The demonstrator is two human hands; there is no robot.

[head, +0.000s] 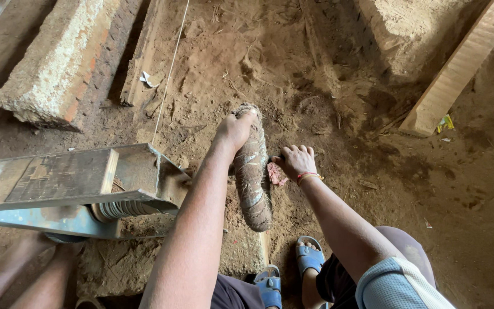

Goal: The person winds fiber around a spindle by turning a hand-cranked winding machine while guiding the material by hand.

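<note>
Dirt-caked bundle (252, 171), long and roll-shaped, wrapped round in pale string or tape, stands tilted on the sandy ground (327, 86) just in front of the squatting person. Left hand (235, 129) clamps over the bundle's upper end, fingers curled round the top, closed on it. Right hand (296, 162) sits just beside the bundle's middle on the right side, knuckles up, fingers bent down toward the ground; whether it grips the bundle or only presses by it, cannot tell. Red thread band (307, 176) on that wrist. Small pinkish scrap (275, 173) lies between the right hand and the bundle, touching or nearly so.

Blue sandals (310, 256) on the person's feet, below the bundle, near its lower end.

Left of the left forearm: grey metal frame (138, 171) with a worn wooden board (64, 174) laid on it, and a coil of ribbed rings (121, 209) under it. Thin white string (170, 71) runs from the top edge down toward the frame. Plastered brick block (58, 57) lies upper left, well apart. Pale wooden plank (458, 68) leans at upper right, with a yellow wrapper scrap (445, 123) by its foot. Another person's bare leg (24, 274) shows at bottom left.
</note>
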